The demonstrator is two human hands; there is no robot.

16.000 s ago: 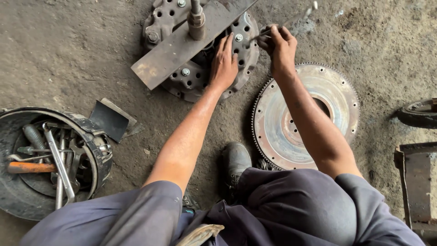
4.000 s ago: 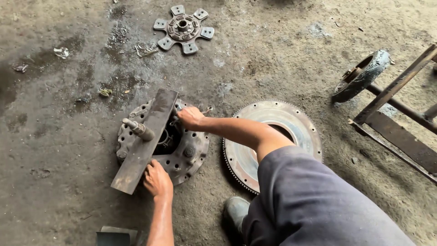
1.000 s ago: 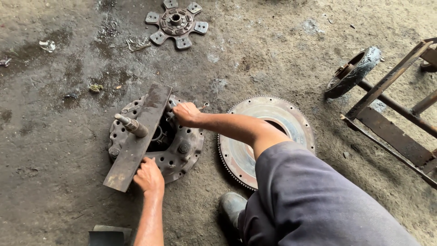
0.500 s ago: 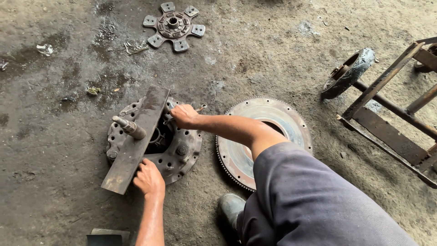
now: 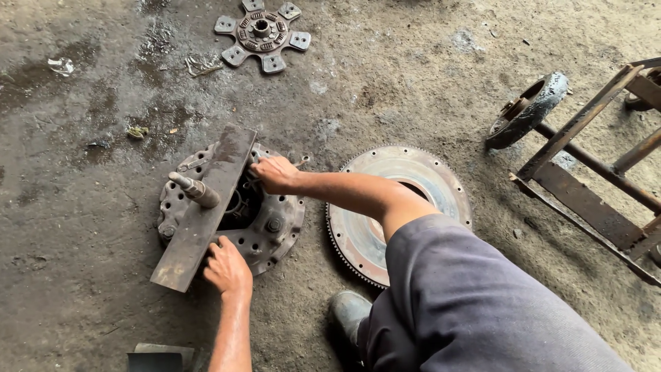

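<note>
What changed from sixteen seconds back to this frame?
The left hand came off the top of the clutch cover to the near end of the flat bar. The right hand moved onto the cover's far side with a wrench. Bar, cover and flywheel stayed put.

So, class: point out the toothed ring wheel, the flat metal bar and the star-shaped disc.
toothed ring wheel (image 5: 385, 180): head view, on its flat upper face.
flat metal bar (image 5: 180, 255): head view, on its lower half.
star-shaped disc (image 5: 260, 29): head view, on its hub.
</note>
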